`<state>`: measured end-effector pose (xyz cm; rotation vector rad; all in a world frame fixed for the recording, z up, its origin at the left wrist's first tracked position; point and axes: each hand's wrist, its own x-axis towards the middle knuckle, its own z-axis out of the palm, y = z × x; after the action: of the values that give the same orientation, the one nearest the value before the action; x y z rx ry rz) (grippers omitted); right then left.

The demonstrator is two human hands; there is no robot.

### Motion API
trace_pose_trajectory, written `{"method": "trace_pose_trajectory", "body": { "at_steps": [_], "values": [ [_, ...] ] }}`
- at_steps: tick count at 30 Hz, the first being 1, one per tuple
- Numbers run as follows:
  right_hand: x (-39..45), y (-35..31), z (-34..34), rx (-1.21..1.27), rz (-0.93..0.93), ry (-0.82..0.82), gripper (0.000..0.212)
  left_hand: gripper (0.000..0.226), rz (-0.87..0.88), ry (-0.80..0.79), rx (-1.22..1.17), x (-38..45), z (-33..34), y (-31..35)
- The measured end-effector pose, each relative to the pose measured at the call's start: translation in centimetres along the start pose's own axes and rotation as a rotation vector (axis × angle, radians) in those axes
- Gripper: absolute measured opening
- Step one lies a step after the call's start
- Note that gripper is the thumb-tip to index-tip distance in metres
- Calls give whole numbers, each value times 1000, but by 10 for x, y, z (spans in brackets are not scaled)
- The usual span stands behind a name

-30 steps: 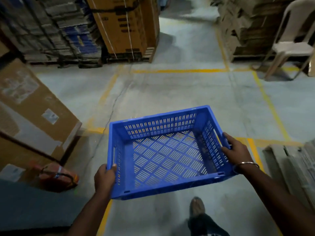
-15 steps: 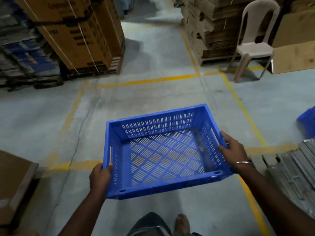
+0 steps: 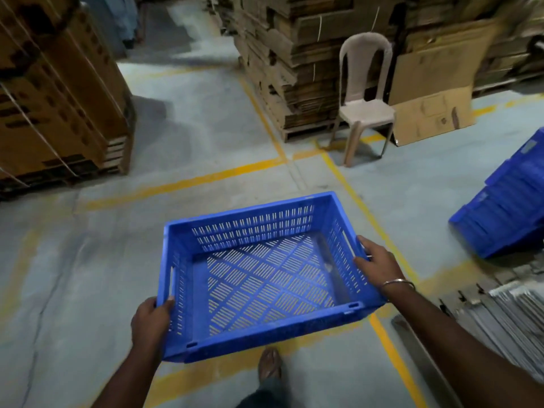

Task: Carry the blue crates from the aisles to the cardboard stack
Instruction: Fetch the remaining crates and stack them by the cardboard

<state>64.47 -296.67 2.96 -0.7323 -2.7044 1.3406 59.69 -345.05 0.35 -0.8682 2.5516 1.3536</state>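
Head view.

Item: blue slotted crate (image 3: 262, 275), empty, carried level above the concrete floor (image 3: 206, 128) between both hands. Long axis runs across the body, from one hand to the other; short axis points ahead, a little to the right.

Left hand (image 3: 150, 322): grips the crate's near-left corner, thumb over the rim, fingers curled under the edge.

Right hand (image 3: 379, 266): grips the right side wall near its handle slot, fingers wrapped over the rim. A metal bangle (image 3: 397, 282) sits on the wrist. This hand is farther forward than the left, so the crate is skewed slightly.

Item: stack of blue crates (image 3: 506, 210), tilted, on the floor ahead and to the right of the right hand, well apart from the carried crate. Nearer the right hand than the left.

Item: flattened cardboard stack (image 3: 518, 313), low on the floor, just right of the right forearm, in front of the tilted crates.

Item: tall cardboard stack on a pallet (image 3: 294, 69), well ahead of both hands; plastic chair (image 3: 365, 104) beside it on the right.

Item: strapped cartons (image 3: 59, 92), ahead and left of the left hand.

Item: one foot (image 3: 269, 366) visible below the crate, on a yellow floor line (image 3: 188, 181).

Judgement: the drop point likely lies right of the hands, so the coming move calls for a rightward turn, right hand leading.
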Motion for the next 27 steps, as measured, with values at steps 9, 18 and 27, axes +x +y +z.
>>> {"method": "trace_pose_trajectory", "body": {
  "at_steps": [9,18,27],
  "values": [
    [139,-8,-58,83,119,241,52,36,206,-144,127,131,122,194],
    [304,45,-156,191,215,418,47,33,298,-269,168,195,316,376],
    [445,89,-264,204,305,558,45,31,427,-369,187,212,480,558]
  ]
}}
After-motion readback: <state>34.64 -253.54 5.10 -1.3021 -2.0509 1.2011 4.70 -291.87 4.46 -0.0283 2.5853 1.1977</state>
